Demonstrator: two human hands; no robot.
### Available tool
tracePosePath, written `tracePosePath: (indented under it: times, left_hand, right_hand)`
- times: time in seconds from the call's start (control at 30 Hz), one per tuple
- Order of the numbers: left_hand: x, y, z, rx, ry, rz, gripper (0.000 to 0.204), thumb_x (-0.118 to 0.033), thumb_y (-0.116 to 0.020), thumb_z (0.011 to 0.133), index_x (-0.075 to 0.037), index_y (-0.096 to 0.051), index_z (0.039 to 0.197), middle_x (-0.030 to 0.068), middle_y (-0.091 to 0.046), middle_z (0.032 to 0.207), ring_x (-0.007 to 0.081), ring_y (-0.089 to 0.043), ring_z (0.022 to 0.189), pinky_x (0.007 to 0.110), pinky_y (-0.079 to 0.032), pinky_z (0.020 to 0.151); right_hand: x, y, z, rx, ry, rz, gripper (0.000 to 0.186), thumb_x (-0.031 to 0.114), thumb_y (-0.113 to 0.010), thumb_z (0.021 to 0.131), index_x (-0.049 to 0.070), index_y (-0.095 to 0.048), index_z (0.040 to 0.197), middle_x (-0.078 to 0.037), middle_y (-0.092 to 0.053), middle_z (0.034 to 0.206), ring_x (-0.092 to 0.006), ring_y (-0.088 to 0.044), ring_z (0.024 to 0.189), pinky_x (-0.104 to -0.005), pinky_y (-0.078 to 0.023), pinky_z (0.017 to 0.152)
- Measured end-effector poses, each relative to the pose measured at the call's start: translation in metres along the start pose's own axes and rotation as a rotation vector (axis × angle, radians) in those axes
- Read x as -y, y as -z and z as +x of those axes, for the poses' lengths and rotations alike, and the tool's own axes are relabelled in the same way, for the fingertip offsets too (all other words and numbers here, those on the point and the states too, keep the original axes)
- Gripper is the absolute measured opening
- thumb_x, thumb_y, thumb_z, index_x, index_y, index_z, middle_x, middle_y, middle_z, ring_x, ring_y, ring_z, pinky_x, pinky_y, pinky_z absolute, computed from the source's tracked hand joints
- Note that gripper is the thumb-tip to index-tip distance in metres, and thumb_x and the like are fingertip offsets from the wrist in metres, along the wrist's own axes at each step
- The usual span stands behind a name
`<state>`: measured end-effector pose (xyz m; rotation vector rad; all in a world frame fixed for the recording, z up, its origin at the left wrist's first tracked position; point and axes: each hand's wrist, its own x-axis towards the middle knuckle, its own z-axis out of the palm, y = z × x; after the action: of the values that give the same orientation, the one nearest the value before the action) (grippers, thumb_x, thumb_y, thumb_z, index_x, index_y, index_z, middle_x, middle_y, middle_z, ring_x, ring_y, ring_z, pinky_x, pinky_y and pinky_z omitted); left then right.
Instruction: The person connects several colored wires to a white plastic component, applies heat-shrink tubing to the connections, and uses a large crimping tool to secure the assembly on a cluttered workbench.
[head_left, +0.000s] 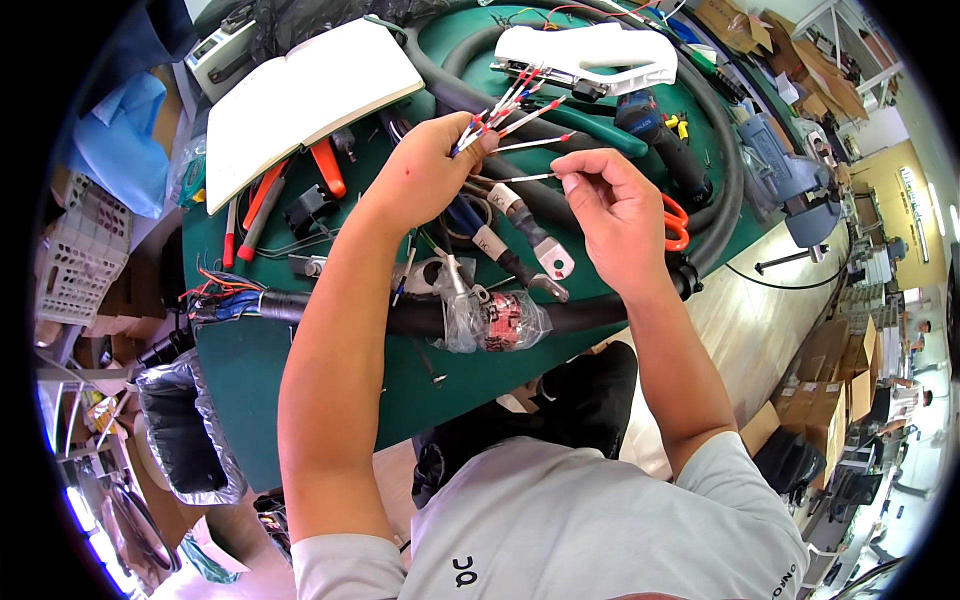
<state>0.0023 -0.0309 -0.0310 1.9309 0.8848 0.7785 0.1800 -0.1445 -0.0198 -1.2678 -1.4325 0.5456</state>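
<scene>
Gripping a fan of thin wires [505, 108] in the left hand [425, 170], fingers clenched around their lower ends, red-banded tips spreading up and to the right toward the white housing [590, 55]. Pinching one wire [525, 178] between thumb and forefinger of the right hand [610, 205], its length running left from the fingertips to just beside the left thumb. Hovering both hands above the green mat [250, 350], over thick black cables [520, 235] with metal lugs and a plastic bag [495, 320].
</scene>
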Motion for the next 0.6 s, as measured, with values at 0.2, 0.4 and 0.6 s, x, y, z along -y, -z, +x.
tracePosePath:
  times: [0.2,0.4,0.6]
  left_hand:
    - [-0.0029,0.0004,-0.0014,0.003,0.009,0.017,0.034,-0.029,-0.058,0.095,0.004,-0.058,0.092,0.0085,-0.055,0.067,0.0157,-0.046,0.063,0.033,-0.042,0.061]
    - [0.0005,-0.0005,-0.0007,0.032,0.009,0.011,0.033,-0.032,-0.056,0.096,0.001,-0.058,0.091,0.0022,-0.054,0.068,0.0106,-0.048,0.066,0.028,-0.042,0.064]
    - [-0.0042,-0.0026,-0.0001,0.088,0.029,-0.024,0.033,-0.026,-0.065,0.091,0.001,-0.061,0.109,0.0042,-0.065,0.082,0.0101,-0.053,0.074,0.027,-0.045,0.069]
  right_hand:
    - [-0.0042,-0.0001,0.0000,-0.029,0.010,0.043,0.013,-0.004,-0.059,0.087,0.002,-0.065,0.095,-0.001,-0.062,0.089,-0.0050,-0.053,0.071,-0.0205,-0.043,0.065]
    - [-0.0041,-0.0010,-0.0017,-0.028,0.040,0.032,0.013,-0.004,-0.059,0.087,0.003,-0.065,0.096,-0.001,-0.060,0.089,-0.0056,-0.053,0.072,-0.0201,-0.043,0.065]
    - [-0.0054,-0.0040,-0.0018,0.007,0.130,0.108,0.014,-0.007,-0.057,0.089,0.000,-0.064,0.099,-0.001,-0.061,0.095,-0.0023,-0.051,0.074,-0.0169,-0.041,0.065]
